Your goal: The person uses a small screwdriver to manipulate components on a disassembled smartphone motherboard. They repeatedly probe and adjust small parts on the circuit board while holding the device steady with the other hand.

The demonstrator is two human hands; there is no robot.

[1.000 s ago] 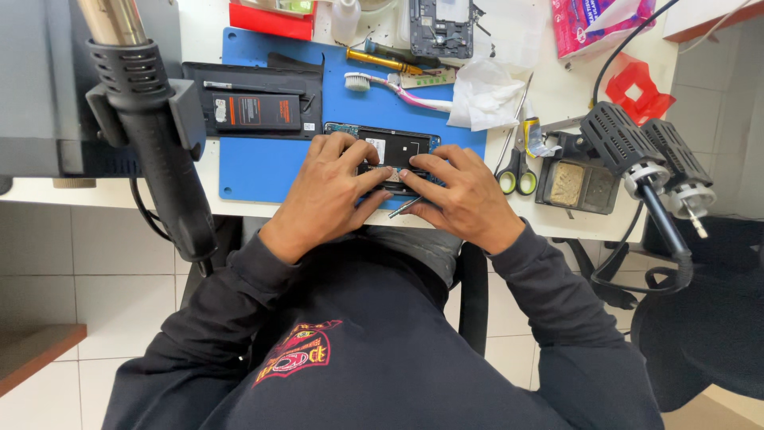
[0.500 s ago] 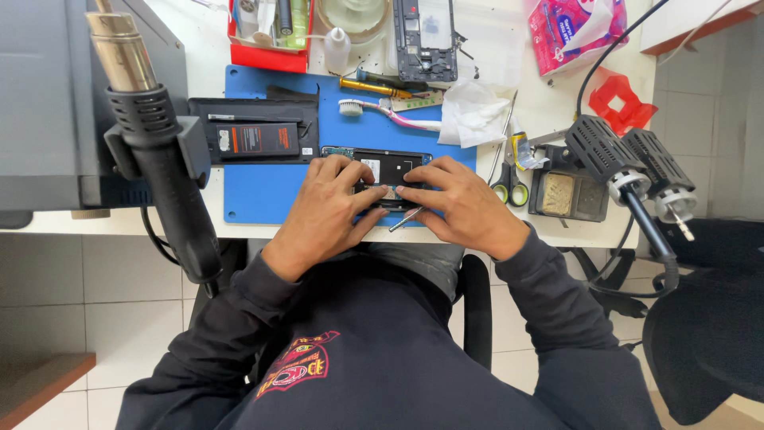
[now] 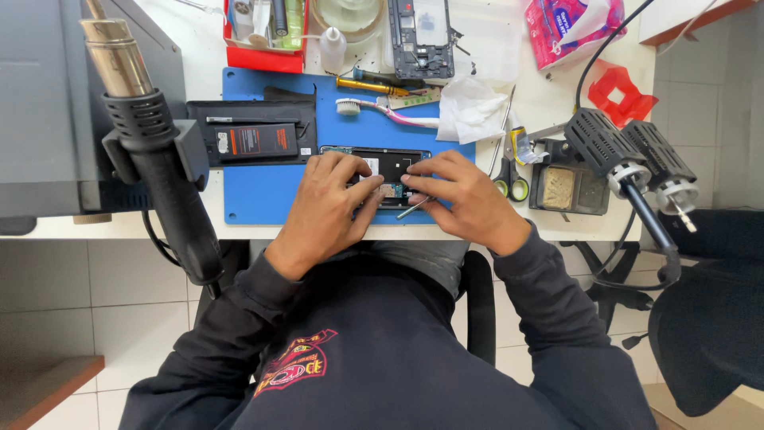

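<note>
**Head view: both hands on an opened phone at the desk's front edge**

Head camera looks straight down on a white desk (image 3: 199, 48) carrying a blue mat (image 3: 263, 191). An opened phone (image 3: 390, 167), dark inside with its parts exposed, lies on the mat near the front edge, just right of the mat's middle.

The left hand (image 3: 326, 207) reaches in from below, wrist bent, palm down, fingers curled narrow and pressing on the phone's left half; it grips nothing loose that can be seen. The right hand (image 3: 465, 199) mirrors it on the phone's right half, thumb and forefinger pinched on a thin metal tool (image 3: 414, 209) whose tip slants out toward the front edge. The fingertips of the two hands nearly meet over the phone's middle.

Containers: a red tray (image 3: 263, 57) at the back edge holds small bottles and tools, too crowded to tell apart. A dark square holder (image 3: 569, 191) near the right edge contains a tan sponge-like pad.

Other items: a black battery (image 3: 255, 142) lies on the mat's left part, well left of the phone. A toothbrush (image 3: 382, 111) lies toward the mat's back edge. Scissors (image 3: 509, 179) lie just off the mat's right edge.
</note>
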